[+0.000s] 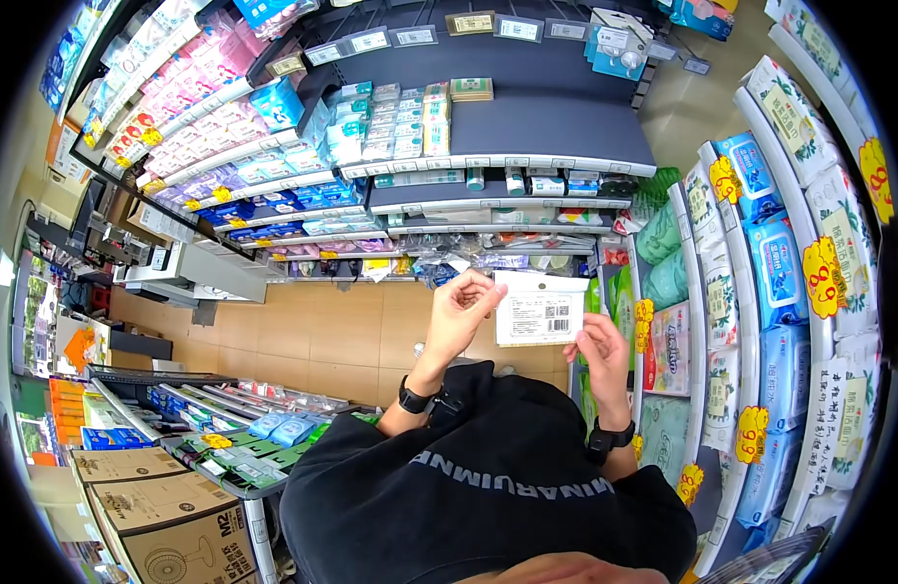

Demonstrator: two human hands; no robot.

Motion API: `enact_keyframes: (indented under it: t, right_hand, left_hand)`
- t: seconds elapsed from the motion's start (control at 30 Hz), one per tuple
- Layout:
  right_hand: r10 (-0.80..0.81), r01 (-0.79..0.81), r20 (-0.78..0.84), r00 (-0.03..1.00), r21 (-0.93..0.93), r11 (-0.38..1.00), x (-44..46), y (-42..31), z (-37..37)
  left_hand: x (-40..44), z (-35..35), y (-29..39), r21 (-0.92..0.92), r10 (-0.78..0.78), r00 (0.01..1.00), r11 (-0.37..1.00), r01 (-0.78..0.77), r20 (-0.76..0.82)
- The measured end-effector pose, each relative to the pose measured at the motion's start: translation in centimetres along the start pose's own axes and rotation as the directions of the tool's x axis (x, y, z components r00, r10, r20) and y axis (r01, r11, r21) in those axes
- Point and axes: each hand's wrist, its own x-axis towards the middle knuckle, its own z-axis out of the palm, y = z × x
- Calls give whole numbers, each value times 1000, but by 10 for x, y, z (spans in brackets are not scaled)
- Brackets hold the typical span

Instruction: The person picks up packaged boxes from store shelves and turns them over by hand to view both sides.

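A flat white hang-hole package (540,304) is held up in front of me, its printed back with small text, codes and a barcode facing me. My left hand (461,310) is closed on its upper left edge, thumb and fingers pinching it. At the lower right corner, my right hand (601,346) has curled fingers gripping the edge. Black bands sit on both wrists. Behind the package are the low shelves of small packaged goods.
Dark shelves (556,127) ahead carry small boxed packs (395,122). Wipes packs (775,268) with yellow price tags line the right side. At the lower left stand a fan carton (176,521) and a low rack (244,453). Tiled floor (312,326) shows between them.
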Motion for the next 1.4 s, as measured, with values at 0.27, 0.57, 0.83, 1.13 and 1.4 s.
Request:
enact_keyframes:
  t: [0.27,0.57,0.83,1.13,1.4]
  right_hand:
    - [0,0,12,1000,6,1000,-2,1,4]
    - [7,-7,5,1000,-19,1000,-1,1,8]
    - [8,-8,3,1000,-26,1000,-1,0,10]
    - [8,-7,11,1000,-39,999,0,-2,14]
    - [4,-3,14,1000,-43,999,0,-3,15]
  left_hand:
    - [0,-2,-2,-73,-7,1000,997,6,-14]
    - [2,-1,5,-101,-29,999,995,26,-25]
    - [3,-2,6,-91,-28,1000,996,27,-12]
    - [3,-6,5,-101,-31,1000,994,30,-5]
    - [4,-6,5,-95,-33,999,995,32,-6]
